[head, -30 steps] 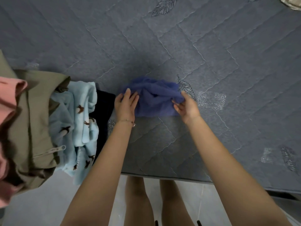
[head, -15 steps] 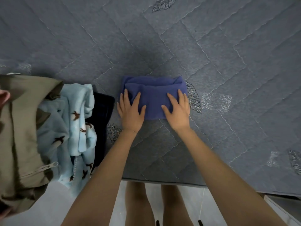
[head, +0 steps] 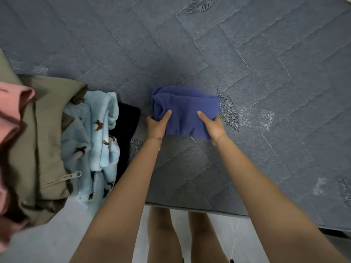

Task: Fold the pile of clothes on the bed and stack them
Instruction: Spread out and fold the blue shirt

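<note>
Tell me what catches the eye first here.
A folded blue cloth lies mid-frame on the grey quilted bed, gripped at its near corners by the left hand and right hand, thumbs on top. At the left edge sits an unfolded pile: olive, pink and a pale-blue fleece with brown birds.

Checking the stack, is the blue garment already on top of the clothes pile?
No, the blue garment is beside the pile, with bare mattress between them.
</note>
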The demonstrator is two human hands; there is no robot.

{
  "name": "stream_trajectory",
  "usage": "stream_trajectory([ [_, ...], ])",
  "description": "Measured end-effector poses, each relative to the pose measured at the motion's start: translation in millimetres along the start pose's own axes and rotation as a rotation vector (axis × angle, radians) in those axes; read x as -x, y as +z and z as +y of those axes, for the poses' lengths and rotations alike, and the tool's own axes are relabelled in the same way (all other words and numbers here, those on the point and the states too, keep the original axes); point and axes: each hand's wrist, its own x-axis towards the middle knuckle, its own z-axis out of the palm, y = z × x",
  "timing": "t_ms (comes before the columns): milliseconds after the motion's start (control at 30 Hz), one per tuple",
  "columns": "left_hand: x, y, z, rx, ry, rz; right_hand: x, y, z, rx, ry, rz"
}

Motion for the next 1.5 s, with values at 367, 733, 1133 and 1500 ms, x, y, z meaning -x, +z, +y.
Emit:
stream_trajectory([
  [367, 126, -45, 46, 0.381, 0.097, -0.288, 136, -31, -65, -0.249, -0.103, -0.08],
  [733, 314, -115, 107, 0.583, 0.333, -0.209, 318, -47, -142, -0.224, -0.34, -0.221],
  [1133, 373, -237, 152, 0.624, 0.401, -0.207, 430, 28, -153, -0.224, -0.4, -0.359],
  [1500, 317, -410, 204, 0.436, 0.524, -0.268, 487, 177, -143, -0.31, -0.379, -0.35],
])
